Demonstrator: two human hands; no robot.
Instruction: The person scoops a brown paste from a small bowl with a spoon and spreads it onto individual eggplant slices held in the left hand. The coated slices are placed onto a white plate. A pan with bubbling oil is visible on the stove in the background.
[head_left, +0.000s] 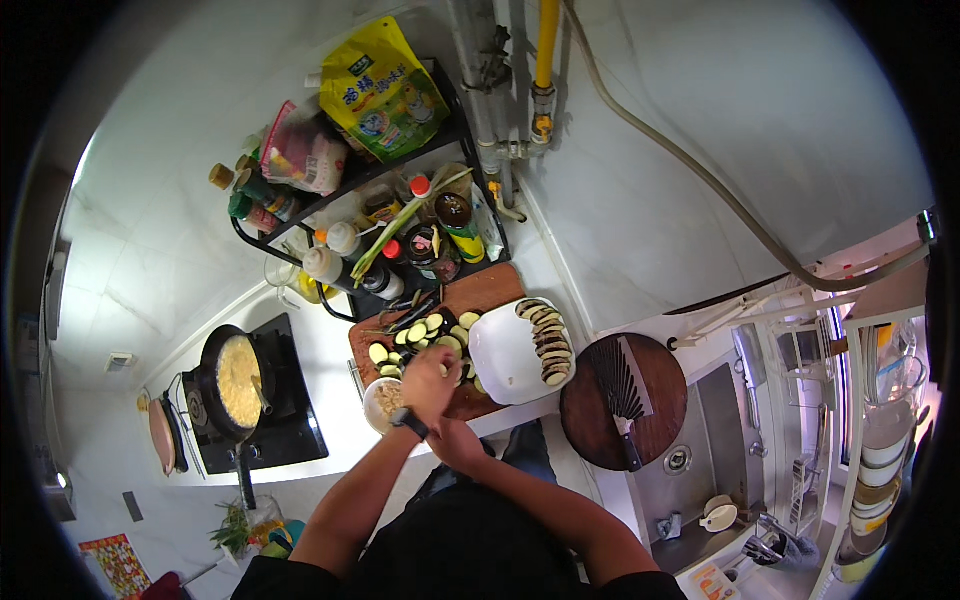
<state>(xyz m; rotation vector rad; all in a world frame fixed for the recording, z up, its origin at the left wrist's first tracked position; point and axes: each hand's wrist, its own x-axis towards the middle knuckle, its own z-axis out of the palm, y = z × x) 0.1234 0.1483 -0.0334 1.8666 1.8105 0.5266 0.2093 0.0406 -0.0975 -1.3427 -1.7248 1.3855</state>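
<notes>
Sliced eggplant (417, 332) lies scattered over a rectangular wooden cutting board (480, 289). Above its near part is my left hand (433, 384), a dark watch at the wrist; its fingers are bent close together by a slice, and whether they hold it is unclear. My right hand (454, 444) is at the board's near edge, close to the left wrist, its fingers partly hidden. Just left of my left hand stands a white bowl (373, 420) of light brown minced food. A square white dish (491, 345) overlaps the board's right side, with a row of eggplant pieces (550, 341) along its right edge.
At the left, a wok (212, 356) of yellow food sits on a black cooktop (296, 420). A cleaver (626, 390) lies on a round wooden board (667, 382) beside the sink (709, 420). Behind the cutting board stands a black rack (367, 174) with bottles, jars and bags.
</notes>
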